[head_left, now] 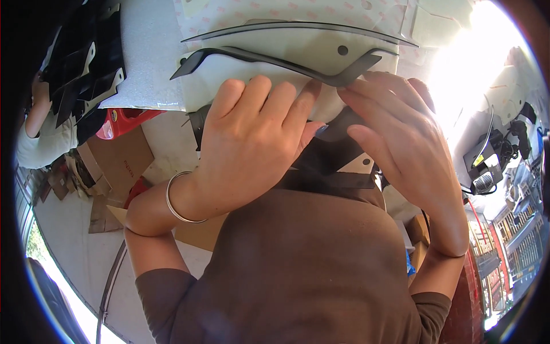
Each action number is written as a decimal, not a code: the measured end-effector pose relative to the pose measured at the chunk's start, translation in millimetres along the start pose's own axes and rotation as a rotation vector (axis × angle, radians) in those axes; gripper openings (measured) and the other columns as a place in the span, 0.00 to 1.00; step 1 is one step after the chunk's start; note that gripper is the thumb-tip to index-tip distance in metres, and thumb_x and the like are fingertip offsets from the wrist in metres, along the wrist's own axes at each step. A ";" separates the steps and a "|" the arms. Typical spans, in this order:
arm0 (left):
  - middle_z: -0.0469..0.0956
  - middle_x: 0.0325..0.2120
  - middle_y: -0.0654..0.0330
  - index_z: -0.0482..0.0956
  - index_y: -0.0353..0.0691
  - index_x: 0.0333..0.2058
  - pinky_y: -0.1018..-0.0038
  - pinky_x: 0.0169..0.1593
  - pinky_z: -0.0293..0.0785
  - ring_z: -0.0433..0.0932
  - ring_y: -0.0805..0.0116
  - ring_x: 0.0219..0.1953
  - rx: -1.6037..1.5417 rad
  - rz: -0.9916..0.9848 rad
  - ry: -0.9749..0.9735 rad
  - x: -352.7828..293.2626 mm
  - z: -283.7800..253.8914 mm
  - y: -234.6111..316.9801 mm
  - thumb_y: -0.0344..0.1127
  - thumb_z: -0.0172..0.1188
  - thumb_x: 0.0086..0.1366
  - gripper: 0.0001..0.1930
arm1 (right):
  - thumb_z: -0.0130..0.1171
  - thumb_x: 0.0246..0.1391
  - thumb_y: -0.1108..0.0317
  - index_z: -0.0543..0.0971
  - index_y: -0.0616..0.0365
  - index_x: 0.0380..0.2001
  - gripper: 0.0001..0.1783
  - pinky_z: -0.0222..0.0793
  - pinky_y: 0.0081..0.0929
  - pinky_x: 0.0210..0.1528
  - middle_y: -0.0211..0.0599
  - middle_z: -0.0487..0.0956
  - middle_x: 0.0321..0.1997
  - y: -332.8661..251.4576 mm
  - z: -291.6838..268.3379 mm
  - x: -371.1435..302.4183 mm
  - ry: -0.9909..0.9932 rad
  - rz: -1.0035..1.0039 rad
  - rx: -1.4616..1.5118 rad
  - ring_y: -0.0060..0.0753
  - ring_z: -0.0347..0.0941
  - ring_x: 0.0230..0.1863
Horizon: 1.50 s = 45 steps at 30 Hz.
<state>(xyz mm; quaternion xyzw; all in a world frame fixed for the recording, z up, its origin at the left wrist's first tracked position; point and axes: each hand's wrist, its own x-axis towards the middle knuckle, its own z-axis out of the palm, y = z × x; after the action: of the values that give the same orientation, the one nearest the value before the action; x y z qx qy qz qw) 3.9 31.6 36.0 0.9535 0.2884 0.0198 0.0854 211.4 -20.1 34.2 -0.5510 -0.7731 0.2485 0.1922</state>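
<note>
A dark, bent trim strip (275, 62) lies on a pale sheet (372, 67), its middle dipping towards me. My left hand (252, 132) is closed, knuckles up, and its index fingertip comes to the strip's near edge. Whatever its curled fingers may hold is hidden. My right hand (401, 123) has its fingers stretched out, their tips at the strip's low bend, beside the left index finger. Beyond them a longer, thin dark strip (298, 25) arches across the sheet. Below and between my hands shows a black piece (321, 152), partly covered.
Several black pieces (86, 57) hang over the table's left part. A red container (129, 121) and a cardboard box (117, 157) stand below the table edge. Another person's arm (37, 117) is at far left. A black device with cables (481, 166) lies at right.
</note>
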 end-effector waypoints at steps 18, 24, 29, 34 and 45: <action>0.61 0.21 0.67 0.72 0.45 0.21 0.74 0.36 0.55 0.63 0.71 0.27 0.104 0.008 0.094 7.3 14.2 -0.6 0.45 0.64 0.47 0.13 | 0.53 0.53 0.62 0.77 0.67 0.42 0.19 0.58 0.36 0.52 0.41 0.74 0.44 -6.8 -2.3 8.1 -0.162 0.134 0.054 0.45 0.67 0.48; 0.61 0.21 0.67 0.72 0.46 0.20 0.74 0.36 0.55 0.63 0.71 0.27 0.119 0.002 0.072 6.7 16.2 -1.9 0.45 0.64 0.48 0.12 | 0.53 0.53 0.62 0.76 0.66 0.43 0.20 0.57 0.36 0.52 0.40 0.74 0.45 -6.5 -0.4 6.2 -0.163 0.144 0.067 0.44 0.66 0.49; 0.63 0.23 0.66 0.79 0.44 0.42 0.72 0.36 0.52 0.64 0.70 0.26 0.003 0.024 0.006 3.9 6.3 2.8 0.41 0.59 0.56 0.15 | 0.53 0.53 0.62 0.77 0.66 0.43 0.19 0.57 0.37 0.53 0.40 0.74 0.46 -3.4 -4.8 1.8 -0.168 0.137 0.080 0.45 0.66 0.50; 0.62 0.22 0.68 0.80 0.44 0.38 0.75 0.37 0.56 0.64 0.73 0.27 0.063 0.043 0.032 4.9 12.3 2.7 0.48 0.61 0.52 0.18 | 0.53 0.54 0.62 0.78 0.62 0.43 0.18 0.57 0.37 0.53 0.39 0.74 0.46 0.4 -6.0 2.5 -0.156 0.128 -0.050 0.45 0.66 0.51; 0.62 0.22 0.68 0.79 0.44 0.31 0.74 0.38 0.55 0.64 0.73 0.28 0.069 0.027 0.038 8.7 15.5 5.2 0.48 0.63 0.51 0.15 | 0.56 0.53 0.62 0.79 0.58 0.41 0.15 0.61 0.39 0.51 0.36 0.75 0.44 -0.4 -8.0 12.1 -0.157 0.088 -0.134 0.45 0.66 0.50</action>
<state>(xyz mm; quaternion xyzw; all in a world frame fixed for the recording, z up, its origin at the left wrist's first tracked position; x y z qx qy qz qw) 15.3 29.8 21.5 0.9591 0.2776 0.0292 0.0465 211.7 -7.3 41.2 -0.5749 -0.7757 0.2469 0.0825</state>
